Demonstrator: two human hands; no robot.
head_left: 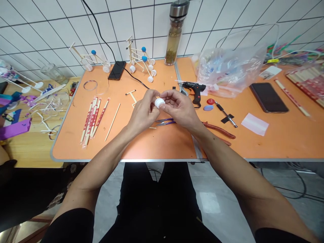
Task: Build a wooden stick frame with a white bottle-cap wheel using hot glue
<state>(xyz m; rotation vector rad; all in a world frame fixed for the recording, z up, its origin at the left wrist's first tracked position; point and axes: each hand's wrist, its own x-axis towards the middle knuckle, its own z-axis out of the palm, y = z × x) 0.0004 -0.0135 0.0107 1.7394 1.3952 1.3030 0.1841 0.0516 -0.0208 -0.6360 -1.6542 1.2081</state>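
Observation:
My left hand [144,113] and my right hand [180,106] meet above the orange table [167,145], pinching a small white plastic bottle cap [159,103] between their fingertips. Just under my right hand lie purple-handled scissors [164,122], with red-handled pliers [220,130] to their right. A small wooden T-shaped stick frame [132,96] sits beyond my left hand, partly hidden by it. Left of that hand are chopsticks in red-printed paper wrappers [92,121] and a bare wooden skewer [112,122]. A black glue gun [194,91] stands beyond my right hand.
Two stick-and-cap models with blue balls [88,57] [140,57] stand at the table's back edge, near a phone [116,70] and black cable. A tea bottle [174,33], plastic bag [229,67] and second phone [268,98] lie right. Scraps cover a wooden table [30,152] at left.

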